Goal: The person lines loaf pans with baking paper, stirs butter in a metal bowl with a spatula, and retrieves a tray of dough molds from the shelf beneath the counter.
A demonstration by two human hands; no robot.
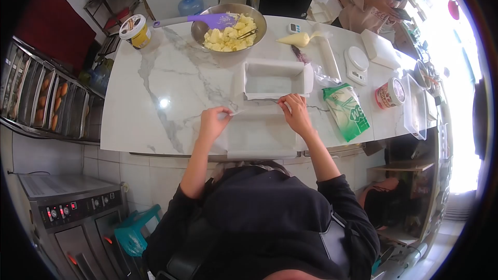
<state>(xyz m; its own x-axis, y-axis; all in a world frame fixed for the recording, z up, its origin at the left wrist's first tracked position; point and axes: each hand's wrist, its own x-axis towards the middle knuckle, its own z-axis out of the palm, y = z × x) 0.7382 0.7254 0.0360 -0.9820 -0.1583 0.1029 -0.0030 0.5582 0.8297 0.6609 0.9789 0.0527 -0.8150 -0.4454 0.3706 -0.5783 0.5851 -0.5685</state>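
A sheet of parchment paper [262, 132] lies at the table's front edge, its near end hanging over. My left hand [213, 123] pinches its far left corner, which is lifted a little. At the far right corner, my right hand [296, 114] has thumb and fingertips pressed together on the paper. Just beyond my hands stands a rectangular loaf pan [270, 96] lined with white paper, close to my right fingertips. Behind it, a steel bowl [196, 35] holds pale yellow chunks [228, 40], a purple spatula [212, 19] and a metal utensil.
A green-and-white packet [346, 111] lies right of my right hand. Farther right are a white scale [357, 65], a pink-lidded tub [390, 93] and a clear box [415, 106]. A filled piping bag [295, 39] lies behind the pan. Another person [365, 2] stands at the far right.
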